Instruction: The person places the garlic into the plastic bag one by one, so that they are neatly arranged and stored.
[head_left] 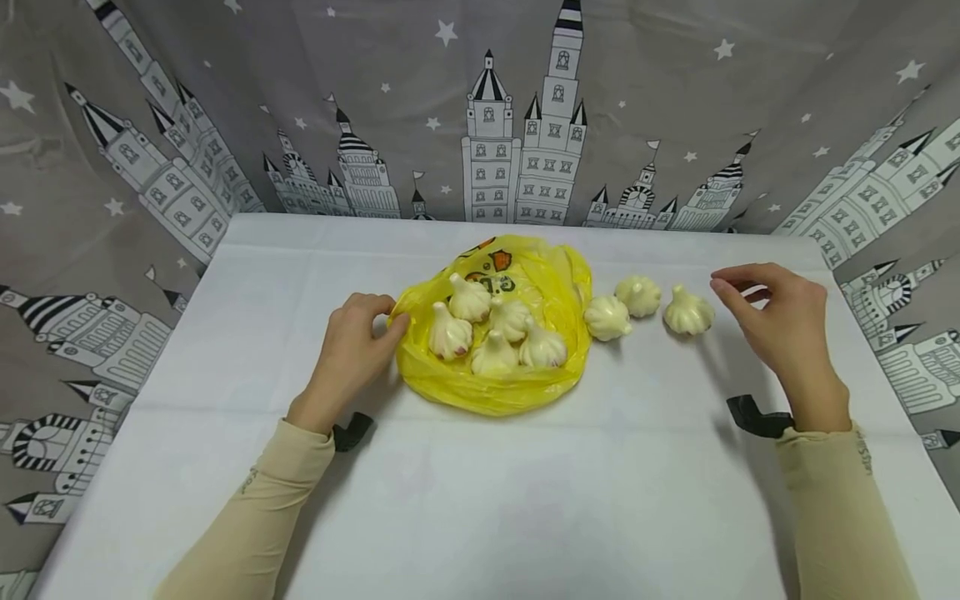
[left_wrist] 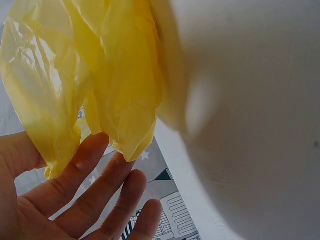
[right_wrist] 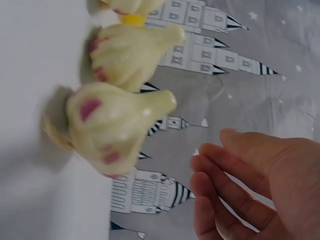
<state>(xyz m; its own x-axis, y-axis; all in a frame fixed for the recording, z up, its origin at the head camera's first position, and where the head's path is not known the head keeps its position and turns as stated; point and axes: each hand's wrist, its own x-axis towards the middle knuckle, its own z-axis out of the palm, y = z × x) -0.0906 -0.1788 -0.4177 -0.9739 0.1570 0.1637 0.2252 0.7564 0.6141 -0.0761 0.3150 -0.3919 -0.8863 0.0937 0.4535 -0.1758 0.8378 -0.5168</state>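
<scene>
A yellow plastic bag [head_left: 491,398] lies with its mouth spread on the table, several garlic bulbs [head_left: 450,333] inside it. My left hand [head_left: 356,346] pinches the bag's left rim between thumb and index finger. The left wrist view shows the bag's crumpled edge [left_wrist: 125,90] at these fingers, while the others extend loosely. To the right of the bag sit three more bulbs in a row. My right hand [head_left: 783,321] hovers just right of the outermost garlic bulb [head_left: 688,312], fingers loosely bent and holding nothing. In the right wrist view that pink-marked bulb [right_wrist: 112,132] is apart from the fingertips.
The white-covered table [head_left: 525,500] extends in front of the bag and to both sides. Behind it hangs a grey curtain [head_left: 637,75] printed with castles and stars. Each wrist wears a black strap mount [head_left: 757,417].
</scene>
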